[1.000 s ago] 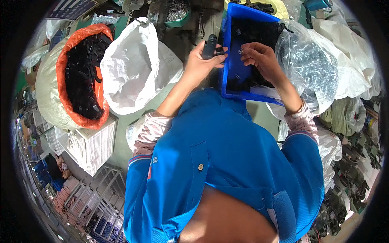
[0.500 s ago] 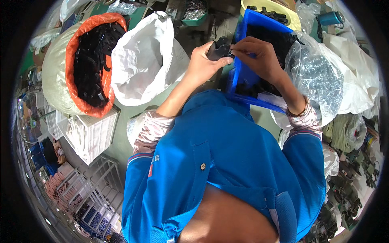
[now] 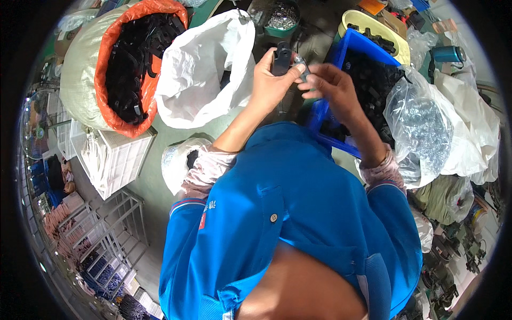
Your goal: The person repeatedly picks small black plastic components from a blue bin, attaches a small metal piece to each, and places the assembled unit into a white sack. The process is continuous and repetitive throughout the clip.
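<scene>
floor point(image 3: 146, 176): grey-green concrete | white wire racks point(image 3: 101, 250) at left | fan point(image 3: 40, 125)

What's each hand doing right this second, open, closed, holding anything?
Left hand: closed around a small black plastic part, held up.
Right hand: fingers pinched on a small silvery metal piece against that part.

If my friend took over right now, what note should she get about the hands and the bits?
Left hand: raised, gripping a small black plastic part.
Right hand: fingertips pinching a small silvery metal piece right beside that part.
Supplies: blue bin of black parts under the right hand; orange-lined sack of black parts far left; open white bag beside it.
Done: both pieces picked up.
Left: whether they are joined cannot be told.
</scene>
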Demonstrator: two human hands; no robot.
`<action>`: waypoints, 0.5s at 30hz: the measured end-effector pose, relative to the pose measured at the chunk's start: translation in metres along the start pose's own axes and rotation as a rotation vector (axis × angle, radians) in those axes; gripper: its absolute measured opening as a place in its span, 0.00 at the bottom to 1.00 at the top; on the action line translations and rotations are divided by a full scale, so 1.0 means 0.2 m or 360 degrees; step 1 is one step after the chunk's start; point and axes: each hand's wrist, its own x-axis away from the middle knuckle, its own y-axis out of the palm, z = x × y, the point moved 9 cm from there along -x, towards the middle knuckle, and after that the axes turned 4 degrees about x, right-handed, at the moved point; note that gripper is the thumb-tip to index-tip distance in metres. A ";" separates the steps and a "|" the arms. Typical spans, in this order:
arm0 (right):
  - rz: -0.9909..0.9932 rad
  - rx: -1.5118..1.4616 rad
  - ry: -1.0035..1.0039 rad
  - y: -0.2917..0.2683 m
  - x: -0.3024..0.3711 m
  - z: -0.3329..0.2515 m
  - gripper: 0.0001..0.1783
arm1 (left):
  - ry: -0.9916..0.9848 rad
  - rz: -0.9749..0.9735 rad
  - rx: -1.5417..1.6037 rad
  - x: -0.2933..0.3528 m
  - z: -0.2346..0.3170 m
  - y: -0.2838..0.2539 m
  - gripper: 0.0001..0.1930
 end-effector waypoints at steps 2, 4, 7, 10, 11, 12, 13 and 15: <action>0.0101 -0.0184 0.0067 0.00 0.00 0.08 0.18 | -0.0049 -0.0074 -0.0062 -0.02 -0.02 -0.02 0.10; 0.0138 -0.0270 0.0043 -0.04 -0.03 0.07 0.18 | 0.0276 -0.0169 -0.0495 -0.04 0.06 -0.04 0.07; 0.0116 -0.0316 0.0038 -0.07 -0.04 0.05 0.17 | 0.0559 -0.0364 -0.0799 -0.05 0.14 -0.02 0.08; 0.0143 -0.0184 -0.0066 -0.09 -0.05 0.04 0.17 | 0.0469 -0.0437 -0.0854 -0.08 0.11 -0.02 0.08; 0.0160 -0.0109 -0.0160 -0.09 -0.05 0.02 0.17 | 0.0431 -0.0445 -0.0837 -0.09 0.11 -0.02 0.07; 0.0174 -0.0036 -0.0249 -0.09 -0.04 0.00 0.17 | 0.0249 -0.0435 -0.0738 -0.09 0.06 -0.03 0.08; 0.0200 0.0072 -0.0305 -0.09 -0.04 -0.01 0.17 | 0.0068 -0.0423 -0.0638 -0.09 0.01 -0.04 0.08; 0.0252 0.0284 -0.0418 -0.09 -0.04 -0.04 0.18 | -0.0186 -0.0392 -0.0405 -0.08 -0.08 -0.06 0.08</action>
